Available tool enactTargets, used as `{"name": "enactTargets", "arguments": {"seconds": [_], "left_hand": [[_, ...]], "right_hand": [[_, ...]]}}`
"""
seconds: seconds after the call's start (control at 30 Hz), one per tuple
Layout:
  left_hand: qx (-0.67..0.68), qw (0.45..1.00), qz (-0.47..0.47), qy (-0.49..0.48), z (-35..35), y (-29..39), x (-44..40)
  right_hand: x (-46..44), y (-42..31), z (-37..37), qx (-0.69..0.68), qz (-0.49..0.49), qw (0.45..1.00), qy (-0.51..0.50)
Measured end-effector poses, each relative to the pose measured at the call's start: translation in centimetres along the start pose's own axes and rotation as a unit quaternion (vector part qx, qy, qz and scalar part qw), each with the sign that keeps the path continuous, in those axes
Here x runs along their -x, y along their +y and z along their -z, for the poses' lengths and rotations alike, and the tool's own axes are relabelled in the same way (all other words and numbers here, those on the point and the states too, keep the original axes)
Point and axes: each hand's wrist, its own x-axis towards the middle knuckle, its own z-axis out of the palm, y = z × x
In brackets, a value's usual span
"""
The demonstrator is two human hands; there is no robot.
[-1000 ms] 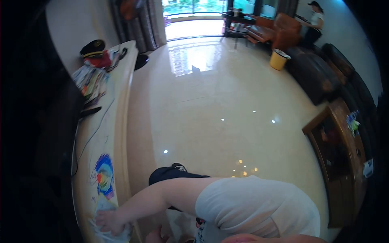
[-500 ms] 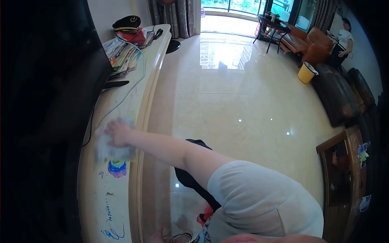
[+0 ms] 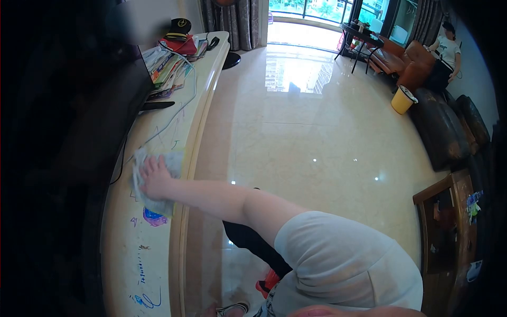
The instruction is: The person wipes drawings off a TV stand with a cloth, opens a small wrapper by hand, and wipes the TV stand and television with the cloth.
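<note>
My right hand (image 3: pixel 157 179) lies flat with its fingers spread on a pale grey cloth (image 3: pixel 174 161), pressing it against the top of the long cream cabinet (image 3: pixel 119 243). A blue and purple scribble (image 3: pixel 155 216) shows just below the cloth, partly covered by it. Nearer to me, small blue pen marks (image 3: pixel 150 301) run along the surface. At the bottom edge is a small patch of skin, cut off by the frame; whether it is my left hand cannot be made out.
A dark screen (image 3: pixel 79 158) stands along the cabinet's left side. A cable (image 3: pixel 194 84), magazines (image 3: pixel 171 71) and a black cap (image 3: pixel 178 29) lie farther back. To the right are a wooden cabinet (image 3: pixel 459 211), dark sofa (image 3: pixel 441 127) and yellow bin (image 3: pixel 403 100). Another person (image 3: pixel 448 55) stands beyond.
My right hand and the cloth have moved away from me along the cabinet, from its near part to beyond the scribble. The view has shifted, and the pen marks now show.
</note>
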Motion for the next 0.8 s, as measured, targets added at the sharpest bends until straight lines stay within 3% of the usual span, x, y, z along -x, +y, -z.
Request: {"name": "enactTargets", "arguments": {"seconds": [0.13, 0.27, 0.37, 0.57, 0.8], "left_hand": [[-0.02, 1.0, -0.014, 0.009, 1.2, 1.2, 0.1], [-0.049, 0.998, -0.034, 0.014, 3.1, 3.1, 0.1], [-0.075, 0.996, -0.052, 0.013, 4.6, 4.6, 0.1], [-0.139, 0.987, -0.085, 0.006, 6.7, 6.1, -0.5], [-0.192, 0.974, -0.114, -0.025, 9.0, 7.7, -1.0]], "right_hand": [[4.1, -6.6, -0.1, -0.054, 0.18, 0.98, -0.064], [7.5, -12.0, -4.3, -0.119, 0.359, 0.923, -0.065], [9.6, -13.2, -5.1, -0.15, 0.433, 0.887, -0.062], [8.5, -11.4, -5.9, -0.204, 0.459, 0.862, -0.066], [5.0, -3.5, -3.7, -0.16, 0.312, 0.936, -0.021]]}}
